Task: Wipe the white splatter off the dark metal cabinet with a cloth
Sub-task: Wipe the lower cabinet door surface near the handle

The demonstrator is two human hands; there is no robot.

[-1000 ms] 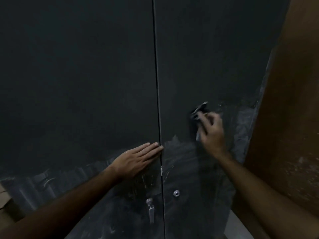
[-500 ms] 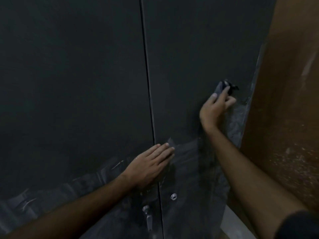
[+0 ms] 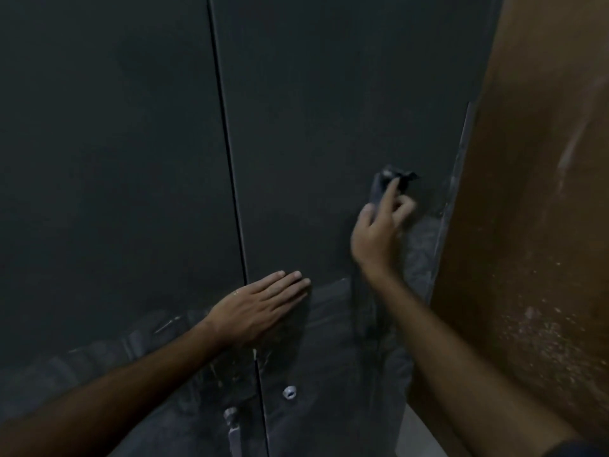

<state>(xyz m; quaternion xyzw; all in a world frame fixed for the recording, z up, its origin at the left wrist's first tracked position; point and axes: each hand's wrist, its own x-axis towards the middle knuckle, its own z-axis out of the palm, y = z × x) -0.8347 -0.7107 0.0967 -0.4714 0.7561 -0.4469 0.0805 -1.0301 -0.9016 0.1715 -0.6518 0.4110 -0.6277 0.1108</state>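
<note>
A: Where is the cloth?

B: High on the right door of the dark cabinet [image 3: 329, 110]. The right hand [image 3: 379, 232] presses the dark cloth [image 3: 385, 183] against the panel, one finger stretched over it and the others curled around it, so that grip is clenched on the cloth. It sits near the door's right edge, where a pale strip runs down beside the brown wall [image 3: 543, 225].

A: How much room is there on that side?

B: Little. The wall stands just beside the cabinet's right edge. To the left of the cloth the door is bare dark metal as far as the centre seam [image 3: 227, 143].

A: And the left hand?

B: The left hand [image 3: 260, 308] lies flat across the seam, fingers straight and together, tips on the right door; that grip is released, holding nothing.

A: Where is the white splatter?

B: The white splatter [image 3: 333, 311] smears the lower part of both doors, below and around the left hand, and climbs along the right edge beneath the cloth. The metal above the hands looks plain.

A: Any hardware?

B: A round lock [image 3: 289, 392] on the right door and a handle [image 3: 232, 423] just left of the seam, both below the left hand.
</note>
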